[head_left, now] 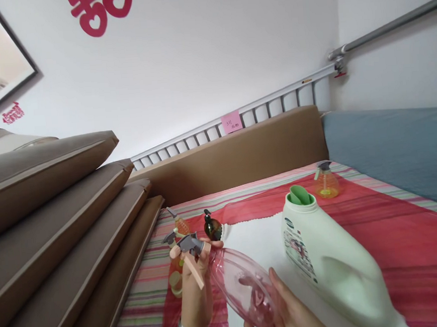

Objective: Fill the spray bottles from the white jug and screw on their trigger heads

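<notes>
A see-through pink spray bottle point(237, 275) is held tilted over the white cloth, its neck to the upper left and its base to the lower right. At the neck, my left hand point(197, 281) is closed around the grey and peach trigger spray head point(191, 245). Whether the head is screwed tight cannot be seen. My right hand point(284, 304) grips the bottle near its base, with the thumb along the side. Just right of the bottle is a large pale green detergent jug point(332, 265) with a green pour spout point(300, 196) at its mouth.
Behind my left hand are a dark pump bottle point(212, 227) and an orange spray bottle point(181, 224), with more bottles partly hidden. A yellowish spray bottle point(326, 181) stands farther back right. Stacked brown cushions point(67, 210) rise on the left. A white cloth point(252, 236) lies on red fabric point(411, 259).
</notes>
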### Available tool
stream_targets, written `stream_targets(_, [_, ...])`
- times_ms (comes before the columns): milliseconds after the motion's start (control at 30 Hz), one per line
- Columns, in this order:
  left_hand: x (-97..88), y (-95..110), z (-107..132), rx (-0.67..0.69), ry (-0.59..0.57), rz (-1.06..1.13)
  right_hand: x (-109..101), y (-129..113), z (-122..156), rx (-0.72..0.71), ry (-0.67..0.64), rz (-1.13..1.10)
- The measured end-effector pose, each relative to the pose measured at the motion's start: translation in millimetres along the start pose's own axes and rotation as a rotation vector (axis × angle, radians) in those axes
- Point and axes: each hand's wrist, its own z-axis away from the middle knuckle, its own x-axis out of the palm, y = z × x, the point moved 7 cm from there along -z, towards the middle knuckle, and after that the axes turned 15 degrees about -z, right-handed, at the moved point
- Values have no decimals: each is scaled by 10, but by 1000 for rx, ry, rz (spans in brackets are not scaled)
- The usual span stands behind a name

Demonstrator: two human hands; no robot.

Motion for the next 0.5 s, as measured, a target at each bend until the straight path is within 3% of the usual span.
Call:
stream_targets(67, [31,-10,-3,-18,-44,4,18,31,28,87,26,-48])
stream_targets(233, [45,28,32,-12,-46,129,51,-6,26,24,-50,-68])
stream_targets(333, [53,34,49,-22,-48,202,-1,-123,-25,-196,-40,-28])
stream_targets(500, [10,5,30,-55,48,282,-113,-308,-54,-617,35,112])
